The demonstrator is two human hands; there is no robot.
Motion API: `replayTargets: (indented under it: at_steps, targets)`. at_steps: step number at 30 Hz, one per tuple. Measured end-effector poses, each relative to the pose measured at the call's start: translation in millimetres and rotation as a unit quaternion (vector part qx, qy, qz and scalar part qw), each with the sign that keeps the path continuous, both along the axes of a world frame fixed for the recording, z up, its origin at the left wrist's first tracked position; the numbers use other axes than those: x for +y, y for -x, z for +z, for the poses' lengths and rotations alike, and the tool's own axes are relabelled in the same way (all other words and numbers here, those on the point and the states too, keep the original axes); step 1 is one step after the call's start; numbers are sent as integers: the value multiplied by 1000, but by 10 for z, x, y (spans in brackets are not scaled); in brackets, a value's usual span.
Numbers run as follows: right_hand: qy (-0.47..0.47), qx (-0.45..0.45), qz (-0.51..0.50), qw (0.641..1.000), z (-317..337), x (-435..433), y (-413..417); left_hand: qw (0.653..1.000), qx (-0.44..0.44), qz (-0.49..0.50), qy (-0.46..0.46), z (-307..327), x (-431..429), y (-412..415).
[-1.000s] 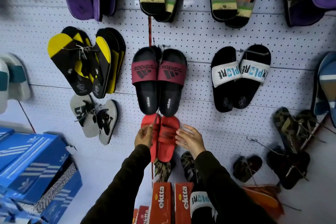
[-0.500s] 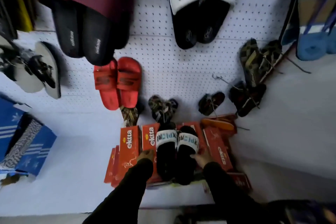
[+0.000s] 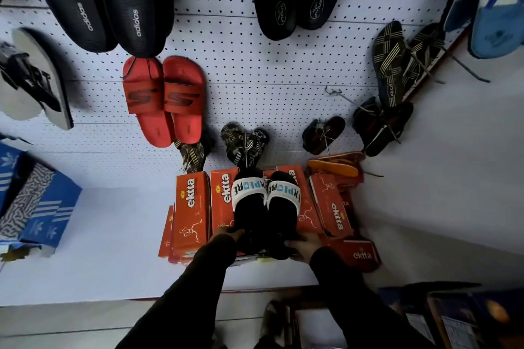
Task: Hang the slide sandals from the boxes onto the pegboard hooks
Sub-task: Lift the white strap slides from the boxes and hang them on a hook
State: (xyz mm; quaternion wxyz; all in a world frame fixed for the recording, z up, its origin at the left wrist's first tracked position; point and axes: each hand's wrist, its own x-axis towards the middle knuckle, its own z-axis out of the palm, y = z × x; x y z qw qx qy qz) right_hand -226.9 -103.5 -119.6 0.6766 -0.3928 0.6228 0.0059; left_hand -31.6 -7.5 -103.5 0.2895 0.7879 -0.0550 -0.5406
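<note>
The black slides with white "EXPLORE" straps are lying side by side on top of the orange ektta boxes at the foot of the pegboard, heels toward the person. The left hand is curling around the heel of the left slide and the right hand is gripping the heel of the right one. A second ago both hands were up at the red slides, settling them on a hook; now that pair is hanging free below the black adidas slides, and the gaze and hands have dropped to the boxes. So one pair is done and the next is being picked up. A bare wire hook is jutting out to the right, seemingly a free spot.
</note>
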Motion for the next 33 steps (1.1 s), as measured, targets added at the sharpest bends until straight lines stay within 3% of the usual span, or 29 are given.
replayTargets:
  at_steps: [8, 11, 16, 23, 33]
  targets:
    - [90, -90, -69, 989, 449, -29, 34, 988, -16, 94, 119, 196, 42, 79]
    - [161, -133, -63, 976, 744, -137, 13, 969, 2, 137, 205, 552, -24, 113]
    - [282, -183, -63, 940, 1237, -322, -55, 936, -50, 152, 312, 1089, -196, 97]
    - [367, -243, -80, 894, 2090, -509, -184, 888, -107, 150, 422, 1924, -426, -31]
    - [455, -317, -92, 827, 3259, -790, -217, 815, -122, 142, 548, 2956, -818, -145]
